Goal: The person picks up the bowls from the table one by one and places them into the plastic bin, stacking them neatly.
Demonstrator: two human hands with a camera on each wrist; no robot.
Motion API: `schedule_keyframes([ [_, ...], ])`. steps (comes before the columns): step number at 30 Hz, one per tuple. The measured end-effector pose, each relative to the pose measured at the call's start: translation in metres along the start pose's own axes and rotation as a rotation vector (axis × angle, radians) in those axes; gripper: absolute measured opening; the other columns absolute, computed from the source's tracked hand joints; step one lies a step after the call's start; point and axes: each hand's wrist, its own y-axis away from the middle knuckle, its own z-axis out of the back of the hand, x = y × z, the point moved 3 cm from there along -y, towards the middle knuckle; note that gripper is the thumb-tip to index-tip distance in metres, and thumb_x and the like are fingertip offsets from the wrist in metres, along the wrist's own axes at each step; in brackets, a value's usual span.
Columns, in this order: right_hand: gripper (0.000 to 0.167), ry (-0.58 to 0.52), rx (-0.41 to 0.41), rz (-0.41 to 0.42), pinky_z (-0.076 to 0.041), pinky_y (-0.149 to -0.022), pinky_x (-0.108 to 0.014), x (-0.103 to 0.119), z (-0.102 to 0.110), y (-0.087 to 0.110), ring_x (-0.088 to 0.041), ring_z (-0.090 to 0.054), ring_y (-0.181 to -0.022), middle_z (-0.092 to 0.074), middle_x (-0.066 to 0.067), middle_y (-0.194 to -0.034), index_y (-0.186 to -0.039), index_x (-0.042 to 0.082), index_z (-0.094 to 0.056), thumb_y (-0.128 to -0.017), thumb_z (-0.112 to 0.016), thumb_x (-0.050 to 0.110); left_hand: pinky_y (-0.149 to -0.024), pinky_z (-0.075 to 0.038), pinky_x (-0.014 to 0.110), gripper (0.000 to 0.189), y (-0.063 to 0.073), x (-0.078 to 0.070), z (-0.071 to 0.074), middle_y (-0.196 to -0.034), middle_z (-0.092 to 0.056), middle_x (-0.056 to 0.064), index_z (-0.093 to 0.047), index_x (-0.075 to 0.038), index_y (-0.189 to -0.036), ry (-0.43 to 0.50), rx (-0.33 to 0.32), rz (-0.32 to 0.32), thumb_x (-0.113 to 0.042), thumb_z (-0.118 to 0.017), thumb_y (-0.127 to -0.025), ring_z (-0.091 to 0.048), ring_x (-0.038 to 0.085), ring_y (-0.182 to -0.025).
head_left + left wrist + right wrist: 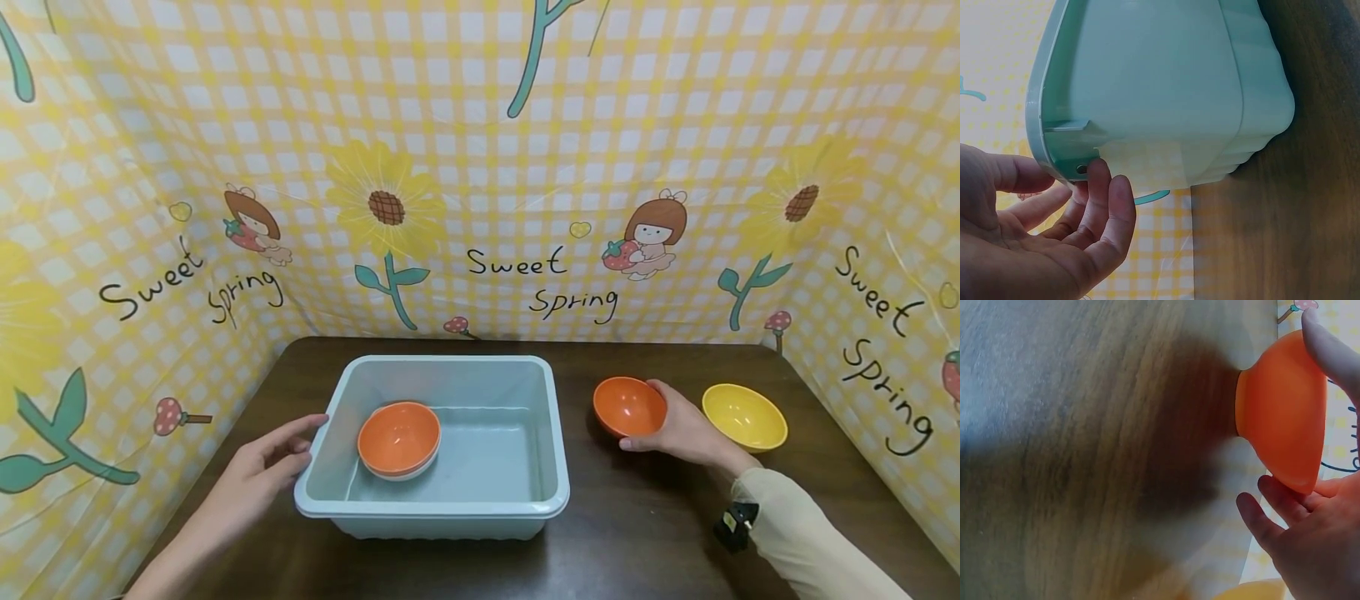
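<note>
Right hand (pixel 681 427) grips an orange bowl (pixel 628 407) between thumb and fingers, to the right of one pale blue basin (pixel 431 509); whether the bowl's foot touches the brown tabletop (pixel 637 533), I cannot tell. Lifting it seems the step in hand; the next move calls for keeping it level. One yellow bowl (pixel 742 417) sits just beside that hand. The left hand (pixel 258 468), fingers loosely curved, touches the basin's left rim. Inside, a second orange bowl (pixel 399 437) apparently nests in one pale bowl (pixel 407 477).

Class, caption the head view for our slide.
Left grip touching the pale-blue tub, right grip holding an orange bowl, a yellow bowl nearby.
</note>
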Motion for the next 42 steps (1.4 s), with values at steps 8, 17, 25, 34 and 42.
schedule_keyframes([
  [8, 0.119, -0.035, -0.011, -0.020, -0.046, -0.104, -0.063, -0.005, -0.001, 0.000, -0.043, -0.055, -0.127, -0.047, -0.030, -0.151, -0.158, -0.007, -0.031, -0.074, -0.096, 0.048, -0.069, -0.056, 0.030, 0.044, 0.000, 0.000, 0.000, -0.103, -0.063, 0.014, -0.055, 0.002, -0.149, 0.004, 0.005, 0.012, -0.001, -0.056, -0.105, -0.061, 0.012, -0.087],
  [17, 0.121, -0.049, -0.029, -0.051, -0.047, -0.104, -0.062, -0.010, -0.003, 0.000, -0.041, -0.055, -0.127, -0.048, -0.027, -0.152, -0.159, -0.004, -0.033, -0.073, -0.094, 0.055, -0.068, -0.057, 0.030, 0.043, 0.000, 0.000, 0.000, -0.103, -0.063, 0.015, -0.054, 0.004, -0.149, 0.022, 0.008, 0.017, 0.000, -0.056, -0.105, -0.062, 0.012, -0.087],
  [25, 0.120, -0.060, -0.051, -0.072, -0.047, -0.103, -0.062, -0.011, -0.004, 0.002, -0.042, -0.052, -0.128, -0.046, -0.027, -0.152, -0.158, -0.002, -0.033, -0.073, -0.092, 0.059, -0.068, -0.057, 0.031, 0.044, 0.001, 0.003, -0.001, -0.103, -0.062, 0.013, -0.053, 0.004, -0.149, 0.036, 0.010, 0.040, 0.001, -0.056, -0.105, -0.061, 0.011, -0.088],
  [34, 0.118, -0.058, -0.069, -0.075, -0.048, -0.102, -0.062, -0.012, -0.002, 0.007, -0.042, -0.052, -0.127, -0.046, -0.027, -0.152, -0.157, -0.002, -0.035, -0.074, -0.091, 0.061, -0.070, -0.058, 0.031, 0.044, 0.002, 0.002, -0.001, -0.104, -0.062, 0.014, -0.054, 0.004, -0.149, 0.041, 0.010, 0.041, 0.001, -0.056, -0.105, -0.062, 0.011, -0.090],
  [42, 0.117, -0.059, -0.087, -0.072, -0.049, -0.101, -0.061, -0.006, 0.001, 0.012, -0.040, -0.052, -0.126, -0.048, -0.024, -0.150, -0.156, 0.000, -0.037, -0.072, -0.092, 0.060, -0.072, -0.057, 0.029, 0.044, 0.002, 0.003, -0.001, -0.104, -0.063, 0.013, -0.052, 0.006, -0.149, 0.023, 0.007, 0.047, 0.002, -0.056, -0.105, -0.061, 0.010, -0.091],
])
